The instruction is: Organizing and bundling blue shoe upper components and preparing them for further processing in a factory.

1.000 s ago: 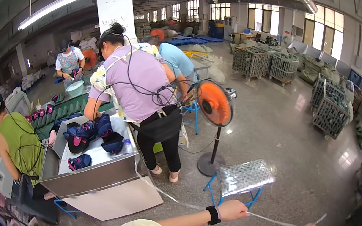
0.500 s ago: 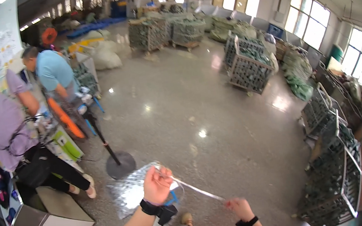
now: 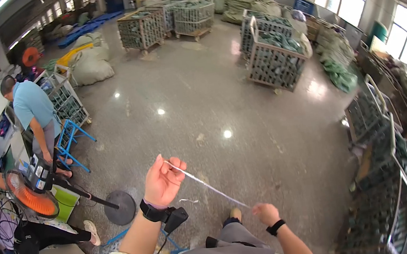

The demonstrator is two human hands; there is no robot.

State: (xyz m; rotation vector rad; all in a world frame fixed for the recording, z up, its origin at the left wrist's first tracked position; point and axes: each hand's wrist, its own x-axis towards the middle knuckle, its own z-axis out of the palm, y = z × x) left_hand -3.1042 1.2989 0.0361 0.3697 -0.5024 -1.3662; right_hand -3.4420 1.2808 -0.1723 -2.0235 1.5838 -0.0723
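Note:
A thin white strip (image 3: 205,184), ribbon-like, runs taut and slanting between my two hands in front of my body. My left hand (image 3: 163,180) pinches its upper end between curled fingers, palm turned up. Lower and to the right, my right hand (image 3: 266,214) has its fingers closed on the other end. A short white loose piece (image 3: 189,200) hangs below my left hand; whether it belongs to the same strip I cannot tell. Both wrists wear black bands, the left one (image 3: 154,212) with a black box and cable.
An orange-bladed standing fan (image 3: 33,195) with a round base (image 3: 120,208) is at left, near two people. A blue stool (image 3: 71,140) stands beyond. Mesh carts (image 3: 277,62) with green material are farther off; more carts (image 3: 379,196) line the right. A white sack (image 3: 91,65) lies behind.
My view has shifted, and the fan and people now sit farther left and lower in it. The strip stays stretched between my hands; my left hand appears slightly higher.

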